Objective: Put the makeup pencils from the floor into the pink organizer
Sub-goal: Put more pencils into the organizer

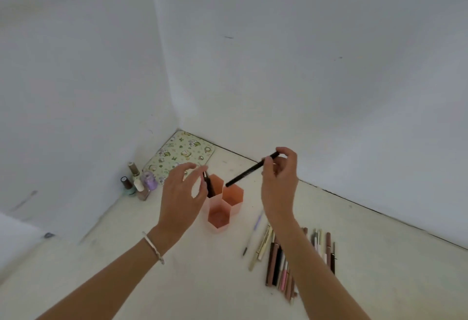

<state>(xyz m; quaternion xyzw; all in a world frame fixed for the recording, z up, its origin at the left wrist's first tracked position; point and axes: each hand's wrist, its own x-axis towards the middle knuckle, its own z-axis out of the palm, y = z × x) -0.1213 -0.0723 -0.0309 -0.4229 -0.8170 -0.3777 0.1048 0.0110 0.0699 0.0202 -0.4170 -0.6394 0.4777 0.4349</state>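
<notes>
Nail polish bottles (pixel 138 185) beside patterned mat (pixel 180 153), corner.

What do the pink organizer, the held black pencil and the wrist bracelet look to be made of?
The pink organizer is probably plastic, matte and slightly translucent: its thin hexagonal walls let light through. The black pencil likely has a plastic barrel, satin black with pale printed lettering. The bracelet seems to be metal, silvery and thin, though blur leaves that open.

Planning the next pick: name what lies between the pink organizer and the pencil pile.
Head view: one thin lilac-and-white pencil lies alone between the pink organizer and the pencil pile; the rest is bare floor.
</notes>
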